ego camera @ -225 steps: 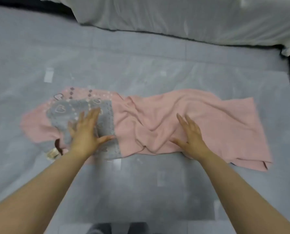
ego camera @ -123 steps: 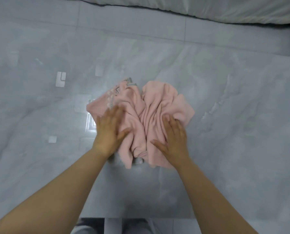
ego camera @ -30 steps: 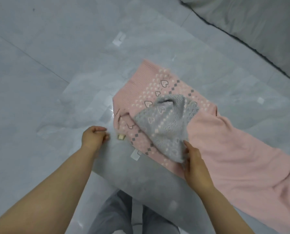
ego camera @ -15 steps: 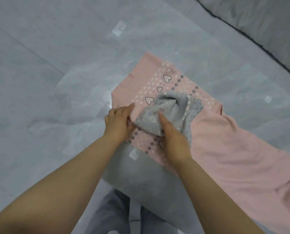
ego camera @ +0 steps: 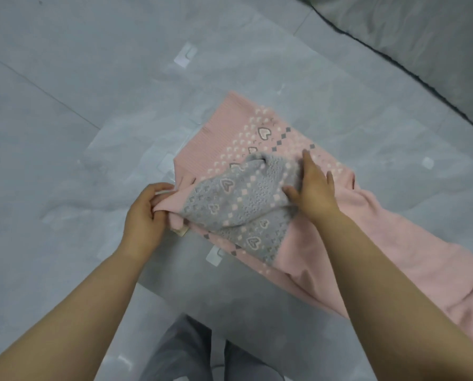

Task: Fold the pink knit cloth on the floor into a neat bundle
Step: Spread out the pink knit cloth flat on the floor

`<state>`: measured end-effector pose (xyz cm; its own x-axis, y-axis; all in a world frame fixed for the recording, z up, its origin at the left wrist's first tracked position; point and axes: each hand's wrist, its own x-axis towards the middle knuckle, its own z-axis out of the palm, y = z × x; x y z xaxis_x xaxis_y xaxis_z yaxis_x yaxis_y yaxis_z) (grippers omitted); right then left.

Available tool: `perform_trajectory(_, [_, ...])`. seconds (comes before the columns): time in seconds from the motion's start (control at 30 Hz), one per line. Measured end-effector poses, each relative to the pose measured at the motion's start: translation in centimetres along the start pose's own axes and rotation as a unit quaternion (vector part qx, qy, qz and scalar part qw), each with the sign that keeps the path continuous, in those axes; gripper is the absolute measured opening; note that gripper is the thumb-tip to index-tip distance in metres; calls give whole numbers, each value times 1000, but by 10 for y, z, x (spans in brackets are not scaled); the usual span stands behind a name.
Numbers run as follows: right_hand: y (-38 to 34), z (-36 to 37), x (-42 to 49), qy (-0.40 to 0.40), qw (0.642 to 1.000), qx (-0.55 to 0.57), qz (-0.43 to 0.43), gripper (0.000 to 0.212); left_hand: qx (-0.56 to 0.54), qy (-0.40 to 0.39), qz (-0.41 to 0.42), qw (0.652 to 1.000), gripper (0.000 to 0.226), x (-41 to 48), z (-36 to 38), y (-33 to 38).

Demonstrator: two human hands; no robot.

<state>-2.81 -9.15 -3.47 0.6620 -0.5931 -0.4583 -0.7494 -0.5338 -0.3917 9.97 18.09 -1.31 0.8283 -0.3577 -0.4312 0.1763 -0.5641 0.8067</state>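
The pink knit cloth (ego camera: 367, 243) lies stretched out on the grey floor, running from the centre to the lower right edge. Its near end has a grey patterned band (ego camera: 238, 204) with hearts and white dots, turned over onto the pink patterned part. My left hand (ego camera: 144, 213) pinches the pink corner of that folded end at its left. My right hand (ego camera: 312, 188) lies on the grey band's right side, fingers extended and thumb against the fabric.
A clear plastic sheet (ego camera: 136, 149) taped with white squares (ego camera: 185, 57) covers the floor under the cloth. White bedding (ego camera: 427, 45) hangs at the top right. My grey-trousered legs (ego camera: 191, 353) are at the bottom centre.
Since half a second ago my left hand has pulled the pink corner leftward and the grey band has spread flatter. My right hand has shifted up and right onto the band's far side.
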Motion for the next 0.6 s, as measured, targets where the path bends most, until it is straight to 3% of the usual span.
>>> perform_trajectory(0.07, [3,0,-1,-8,995,-83,-51,50,-69,33,-31,997,61,4,-8,1])
perform_trajectory(0.13, [6,-9,-11,79,985,-83,-128,28,-113,66,-47,990,62,9,-19,6])
perform_trajectory(0.2, [8,-22,-29,197,958,-37,-203,23,-126,74,-38,988,59,11,-25,14])
perform_trajectory(0.27, [10,-31,-52,251,935,0,-249,23,-119,55,-29,991,53,9,-28,22])
perform_trajectory(0.37, [32,-29,-79,131,965,-37,-226,29,-72,-26,-37,996,46,5,-20,26])
perform_trajectory(0.47, [51,-24,-87,-15,997,-45,-57,30,-52,-78,-81,992,27,0,-2,20])
perform_trajectory(0.53, [46,-23,-78,-8,1000,-13,-9,37,-46,-37,-94,994,20,0,8,15])
perform_trajectory(0.6, [30,-20,-57,32,999,16,-26,37,-33,14,-88,995,9,2,14,13])
